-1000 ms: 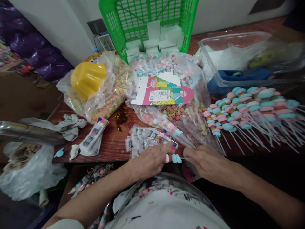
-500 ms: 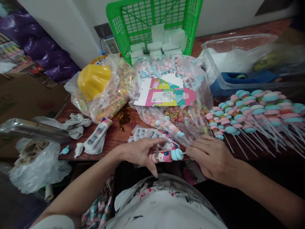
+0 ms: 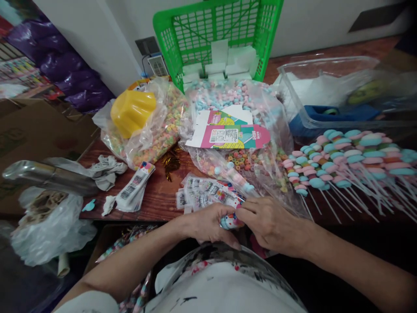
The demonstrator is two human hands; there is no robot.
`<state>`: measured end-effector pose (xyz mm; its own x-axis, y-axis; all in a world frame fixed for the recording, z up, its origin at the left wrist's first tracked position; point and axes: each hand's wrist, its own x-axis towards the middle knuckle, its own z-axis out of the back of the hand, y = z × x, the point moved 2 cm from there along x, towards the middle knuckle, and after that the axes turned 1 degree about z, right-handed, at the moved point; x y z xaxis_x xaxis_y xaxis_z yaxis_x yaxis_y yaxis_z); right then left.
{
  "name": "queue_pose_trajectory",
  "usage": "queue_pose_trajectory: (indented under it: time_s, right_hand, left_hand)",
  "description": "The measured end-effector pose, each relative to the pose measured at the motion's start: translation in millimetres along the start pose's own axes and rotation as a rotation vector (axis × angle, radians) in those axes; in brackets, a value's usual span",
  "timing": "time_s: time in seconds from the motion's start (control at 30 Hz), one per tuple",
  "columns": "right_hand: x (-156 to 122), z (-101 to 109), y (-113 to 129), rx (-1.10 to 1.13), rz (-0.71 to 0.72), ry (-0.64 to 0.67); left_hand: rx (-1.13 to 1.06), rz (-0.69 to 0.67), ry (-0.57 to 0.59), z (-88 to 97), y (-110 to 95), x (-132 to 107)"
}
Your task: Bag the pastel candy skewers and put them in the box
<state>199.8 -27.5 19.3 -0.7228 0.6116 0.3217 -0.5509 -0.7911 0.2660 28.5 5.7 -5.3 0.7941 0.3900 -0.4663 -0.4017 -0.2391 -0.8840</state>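
Observation:
My left hand (image 3: 208, 224) curls around a candy skewer (image 3: 230, 221) in a printed plastic sleeve, at the table's front edge. Closed fingers of my right hand (image 3: 275, 224) pinch the skewer's right end and hide its stick. Just beyond my hands lies a fanned pile of printed plastic sleeves (image 3: 206, 193). Another candy skewer (image 3: 240, 179), pink and blue, rests slanting behind my right hand. To the right is a heap of candy skewers (image 3: 355, 156) with white sticks pointing toward me.
Behind stand a green basket (image 3: 215, 21) with white cards and a clear plastic tub (image 3: 329, 65). Candy bags (image 3: 176, 139) fill the middle, under a printed carton (image 3: 228, 132). At left are a yellow bowl-like piece (image 3: 133, 113), a sleeve stack (image 3: 135, 189) and a metal cylinder (image 3: 55, 176).
My right hand has moved left along the skewer to its end, covering the blue candies and stick. My left hand has shifted right and closed more around the skewer. The view has tilted slightly.

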Motion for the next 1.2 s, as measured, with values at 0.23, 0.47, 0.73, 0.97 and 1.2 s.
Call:
queue_pose_trajectory:
  time_s: [0.23, 0.47, 0.73, 0.97, 1.2]
  right_hand:
    - [6.3, 14.7, -27.1, 0.113, -0.186, -0.206]
    - [12.4, 6.9, -12.2, 0.055, -0.074, -0.113]
    - [27.4, -20.7, 4.4, 0.755, -0.586, -0.621]
    - [36.8, -32.7, 18.1, 0.575, -0.398, -0.717]
    - [39.1, -38.3, 23.3, 0.672, -0.406, -0.780]
  left_hand:
    - [-0.060, -0.094, -0.224, 2.8, -14.3, -15.7]
    - [0.106, -0.370, -0.463, -9.6, -0.3, -4.0]
    - [-0.376, -0.259, -0.828, -3.7, 7.5, -9.5]
    - [-0.512, -0.332, -0.648, -8.3, 18.3, -17.6]
    - [-0.733, -0.283, -0.308, -3.6, 20.1, -27.8]
